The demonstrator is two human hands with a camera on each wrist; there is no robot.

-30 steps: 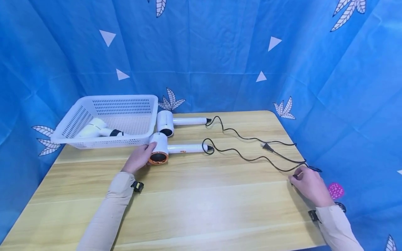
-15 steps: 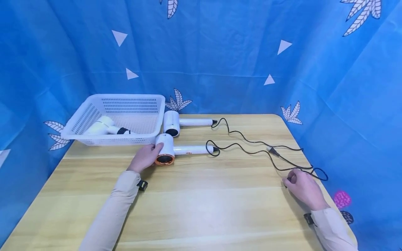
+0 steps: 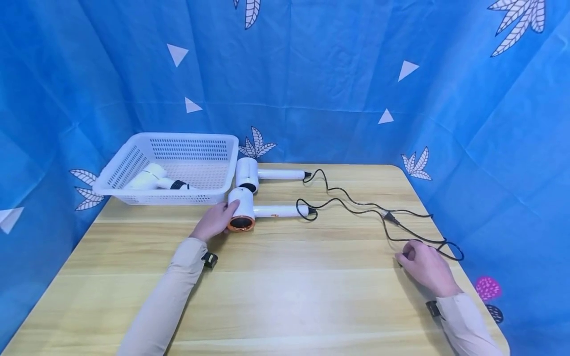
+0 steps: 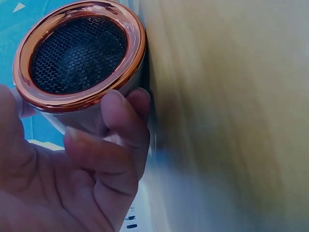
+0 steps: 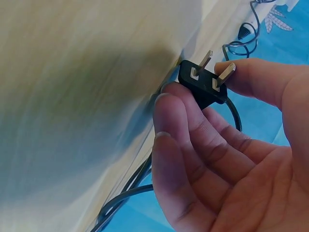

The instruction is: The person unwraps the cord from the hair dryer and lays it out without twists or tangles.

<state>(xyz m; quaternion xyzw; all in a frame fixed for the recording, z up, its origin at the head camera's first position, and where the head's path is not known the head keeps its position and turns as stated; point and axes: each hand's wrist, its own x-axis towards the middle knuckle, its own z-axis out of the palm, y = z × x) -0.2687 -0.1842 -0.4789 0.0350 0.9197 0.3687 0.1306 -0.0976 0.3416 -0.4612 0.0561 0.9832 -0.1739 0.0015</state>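
Observation:
My left hand (image 3: 215, 220) grips the barrel of a white hair dryer (image 3: 240, 200) with a copper-coloured rim. The left wrist view shows its dark mesh grille (image 4: 79, 55) facing the camera, thumb on one side and curled fingers on the other. The handle points right, and a black cord (image 3: 345, 208) winds from its end across the table. At the table's right side, my right hand (image 3: 429, 267) pinches a black two-pin plug (image 5: 203, 82) between thumb and fingers, metal prongs facing outward.
Behind lies a second white hair dryer (image 3: 280, 174) with its own cord; another black plug (image 3: 391, 217) rests among the cords. A white plastic basket (image 3: 191, 135) at back left holds a white hair dryer (image 3: 149, 177). Blue curtains (image 3: 334, 89) surround the wooden table (image 3: 285, 291).
The head view has turned, so everything sits further right in it. Relative to the table, my right hand has moved slightly left with the plug. My left hand keeps its hold on the hair dryer.

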